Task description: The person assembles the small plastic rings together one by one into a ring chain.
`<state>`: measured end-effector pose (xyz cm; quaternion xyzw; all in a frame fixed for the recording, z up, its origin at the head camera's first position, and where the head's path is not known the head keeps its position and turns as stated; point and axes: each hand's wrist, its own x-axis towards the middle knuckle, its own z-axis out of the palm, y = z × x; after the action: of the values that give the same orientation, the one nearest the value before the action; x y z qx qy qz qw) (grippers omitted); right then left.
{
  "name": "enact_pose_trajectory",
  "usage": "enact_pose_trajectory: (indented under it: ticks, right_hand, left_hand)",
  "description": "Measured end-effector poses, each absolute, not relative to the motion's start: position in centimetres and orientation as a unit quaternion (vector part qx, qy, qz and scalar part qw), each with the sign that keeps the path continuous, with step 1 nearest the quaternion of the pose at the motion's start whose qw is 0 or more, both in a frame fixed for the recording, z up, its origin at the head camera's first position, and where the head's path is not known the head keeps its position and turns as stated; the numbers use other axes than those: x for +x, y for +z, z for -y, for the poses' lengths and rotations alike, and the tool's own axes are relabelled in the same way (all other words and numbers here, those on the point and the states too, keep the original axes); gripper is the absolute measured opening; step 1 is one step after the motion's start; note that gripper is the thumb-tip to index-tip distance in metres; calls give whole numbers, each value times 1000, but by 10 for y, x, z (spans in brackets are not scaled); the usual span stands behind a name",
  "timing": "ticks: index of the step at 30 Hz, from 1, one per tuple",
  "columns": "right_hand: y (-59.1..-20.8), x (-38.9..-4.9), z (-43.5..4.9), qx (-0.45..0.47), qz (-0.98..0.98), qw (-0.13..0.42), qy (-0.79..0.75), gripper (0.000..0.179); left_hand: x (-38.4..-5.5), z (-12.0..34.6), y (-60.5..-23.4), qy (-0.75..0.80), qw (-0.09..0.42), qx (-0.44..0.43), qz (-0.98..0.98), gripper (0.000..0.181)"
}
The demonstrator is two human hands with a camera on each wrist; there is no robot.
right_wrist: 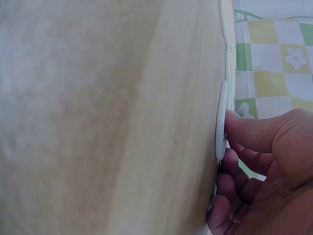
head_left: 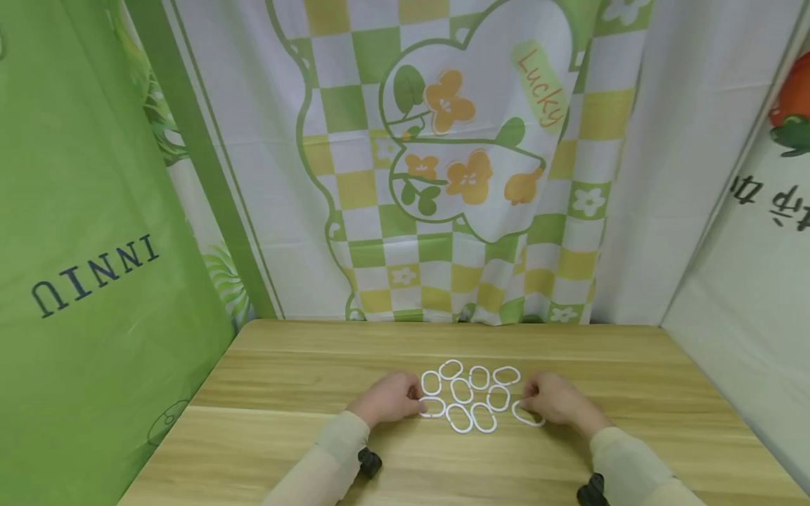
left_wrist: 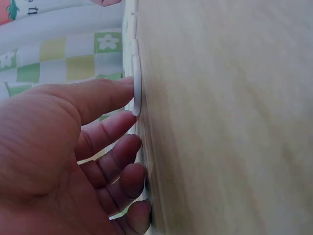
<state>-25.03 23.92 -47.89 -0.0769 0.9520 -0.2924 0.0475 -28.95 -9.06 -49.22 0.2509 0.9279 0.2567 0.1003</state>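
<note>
White oval links, some with a small gap in the loop, lie flat in a loose cluster. My left hand is at the left side of the cluster, its thumb and index finger pinching the end of the leftmost front link. In the left wrist view, that link is seen edge-on, low on the wood. On the other side, my right hand pinches a separate link at the cluster's right edge. The right wrist view shows the thumb on this link, slightly tilted, with the other fingers curled beneath.
Between the hands, several more links lie close together, some touching. The wooden table runs back to a checked curtain. A green cloth hangs at the left and a white one at the right.
</note>
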Motion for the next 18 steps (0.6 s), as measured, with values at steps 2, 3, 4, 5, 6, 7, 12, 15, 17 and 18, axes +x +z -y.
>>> enact_pose_trajectory:
  ticks: [2,3,4,5,6,7,12,15,17,18]
  right_hand:
    - [-479,-249,-239,-77,-953,50,-290,16]
    - [-479,-248,-238,-78,-953,50,-289,16]
    - [-479,-248,-238,-79,-953,51,-289,16]
    - [-479,-247,-237,-79,-952,50,-291,16]
    - [-478,-247,-237,-80,-952,50,-292,16]
    - [-478,-247,-237,-80,-951,50,-294,16]
    - [-477,-246,-236,-70,-948,45,-306,16]
    - [-477,-245,-236,-69,-947,40,-311,15]
    - [-477,-244,-236,-69,-946,37,-315,15]
    - [-477,-244,-236,-69,-945,35,-319,14]
  left_hand:
    - [-289,89,-491,246,101,249,-931,18]
    - [-288,87,-491,241,100,251,-932,17]
    - [-288,86,-490,235,98,254,-933,17]
    - [-287,85,-490,229,95,259,-934,16]
    - [-287,84,-490,221,92,263,-935,15]
    - [-287,83,-490,216,89,268,-935,14]
    - [-287,79,-488,184,69,292,-936,13]
    - [-287,79,-487,184,63,303,-933,13]
    - [-288,80,-489,199,63,304,-929,14]
    - [-288,81,-490,207,63,304,-928,14]
